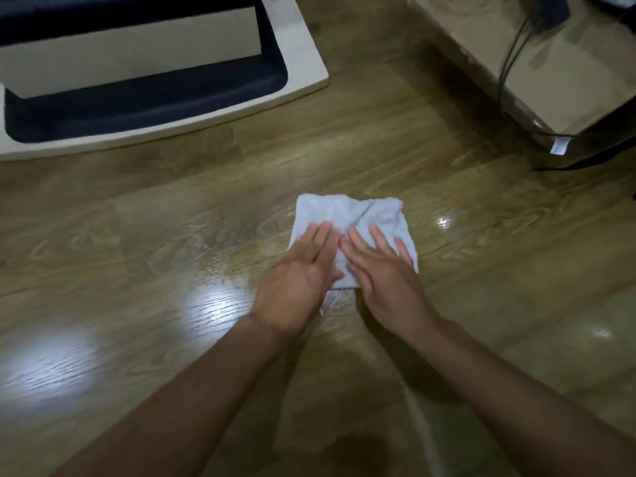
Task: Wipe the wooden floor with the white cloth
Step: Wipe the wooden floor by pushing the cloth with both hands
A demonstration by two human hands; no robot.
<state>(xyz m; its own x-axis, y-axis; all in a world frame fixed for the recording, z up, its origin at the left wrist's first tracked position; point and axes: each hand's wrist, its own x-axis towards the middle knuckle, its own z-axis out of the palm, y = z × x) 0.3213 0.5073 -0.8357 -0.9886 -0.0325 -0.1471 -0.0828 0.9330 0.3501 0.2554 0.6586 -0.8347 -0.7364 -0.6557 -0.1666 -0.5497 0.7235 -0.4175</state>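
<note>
Both left hand [299, 270], right hand [382, 270] flat on white cloth [344, 211]; floor [137, 235] open.

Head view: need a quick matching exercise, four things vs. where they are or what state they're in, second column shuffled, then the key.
Things
1. white terry cloth
2. cream step with dark blue mat
3. brown cardboard box with grey cables
4. glossy wooden floor

Places or states
A. top right of the frame
B. shows bright glare patches at lower left
C. lies flat under the left hand and right hand, fingers straight
D. top left of the frame

Pairs: 1-C, 2-D, 3-A, 4-B
</note>
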